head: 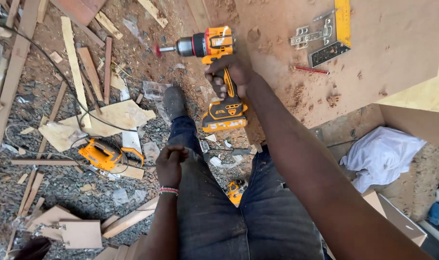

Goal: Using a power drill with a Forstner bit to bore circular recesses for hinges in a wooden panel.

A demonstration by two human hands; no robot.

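While right hand (pixel 227 76) grips cordless drill (pixel 214 72), left hand (pixel 171 163) on thigh

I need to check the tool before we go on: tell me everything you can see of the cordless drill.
The cordless drill is yellow-orange and black plastic with a grey metal chuck and a short bit, red at its tip. It is held level in the air, bit pointing left, battery pack nearest the person. The right hand grips its handle; nothing else touches it. It hangs over the littered ground, beside the brown board's edge.
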